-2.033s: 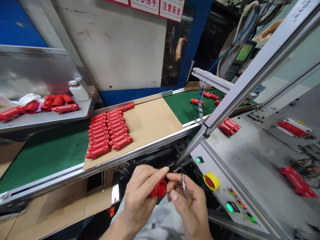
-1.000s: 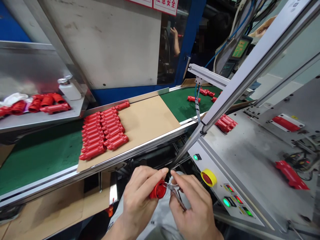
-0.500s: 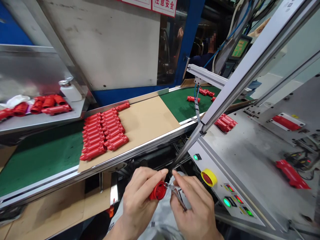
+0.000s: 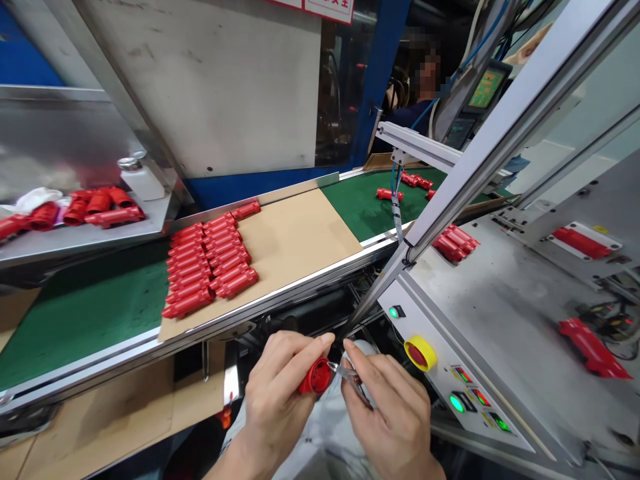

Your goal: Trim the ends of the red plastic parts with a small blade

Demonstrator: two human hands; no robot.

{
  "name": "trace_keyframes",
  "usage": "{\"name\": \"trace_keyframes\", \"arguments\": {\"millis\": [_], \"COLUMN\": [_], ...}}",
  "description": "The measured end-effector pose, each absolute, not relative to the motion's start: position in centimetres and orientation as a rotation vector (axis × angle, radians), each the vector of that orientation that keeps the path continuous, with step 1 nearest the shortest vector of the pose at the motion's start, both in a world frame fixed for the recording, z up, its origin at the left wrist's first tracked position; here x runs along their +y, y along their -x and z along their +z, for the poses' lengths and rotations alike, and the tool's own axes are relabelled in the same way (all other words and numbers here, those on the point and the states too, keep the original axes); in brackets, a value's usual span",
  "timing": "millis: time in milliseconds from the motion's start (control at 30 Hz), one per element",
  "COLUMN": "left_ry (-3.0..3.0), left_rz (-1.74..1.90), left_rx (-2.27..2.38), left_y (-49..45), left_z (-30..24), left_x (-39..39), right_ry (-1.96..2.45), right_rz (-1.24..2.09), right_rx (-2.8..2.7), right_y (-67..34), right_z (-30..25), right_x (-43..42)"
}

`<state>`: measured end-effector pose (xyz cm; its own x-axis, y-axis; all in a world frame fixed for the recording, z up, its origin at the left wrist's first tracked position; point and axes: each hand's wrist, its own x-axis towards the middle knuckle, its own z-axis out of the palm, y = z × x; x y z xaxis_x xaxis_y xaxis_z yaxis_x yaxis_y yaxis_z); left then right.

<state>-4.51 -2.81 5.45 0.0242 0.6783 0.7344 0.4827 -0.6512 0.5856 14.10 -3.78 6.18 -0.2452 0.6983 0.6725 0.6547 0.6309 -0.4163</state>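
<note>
My left hand (image 4: 280,393) is closed round a red plastic tube part (image 4: 316,377), its round open end facing me. My right hand (image 4: 390,413) pinches small metal tweezers (image 4: 345,375), their tip touching the rim of the red part. Both hands are low in the middle of the view, below the conveyor's metal edge. Two neat rows of the same red parts (image 4: 207,260) lie on a cardboard sheet (image 4: 300,233) on the green belt.
A machine panel at right carries a yellow-red stop button (image 4: 420,352) and green lit buttons (image 4: 456,403). More red parts lie on the left metal shelf (image 4: 85,207), on the far belt (image 4: 400,190) and on the machine table (image 4: 454,244). A person sits behind the belt.
My right hand turned the tweezers from upright to pointing into the red part's end. The hands stayed in the same place; the view shifted slightly.
</note>
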Motion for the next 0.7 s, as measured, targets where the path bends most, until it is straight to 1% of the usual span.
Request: {"name": "trace_keyframes", "arguments": {"millis": [100, 267, 333, 467, 633, 700], "left_ry": [-2.116, -2.079, -2.060, -2.045, -2.036, -2.054], "left_rz": [1.689, 1.658, 1.668, 1.679, 1.683, 1.683], "left_rx": [1.225, 1.250, 1.246, 1.222, 1.213, 1.219], "left_y": [4.6, 4.9, 4.9, 4.8, 4.7, 4.7], "left_z": [5.5, 5.3, 5.2, 5.4, 5.7, 5.7], "left_x": [-2.8, -2.7, -2.7, -2.7, -2.7, -2.8], "right_ry": [1.044, 1.150, 1.207, 1.144, 1.095, 1.095], "right_rz": [0.126, 0.544, 0.625, 0.543, 0.254, 0.194], "right_rx": [-1.920, -1.679, -1.627, -1.761, -1.925, -1.948], "right_y": [-13.8, -13.8, -14.2, -14.7, -14.5, -14.5], "right_z": [5.9, 6.9, 7.5, 7.9, 7.6, 7.5], "right_x": [-3.7, -3.4, -3.4, -3.6, -3.9, -3.9]}}
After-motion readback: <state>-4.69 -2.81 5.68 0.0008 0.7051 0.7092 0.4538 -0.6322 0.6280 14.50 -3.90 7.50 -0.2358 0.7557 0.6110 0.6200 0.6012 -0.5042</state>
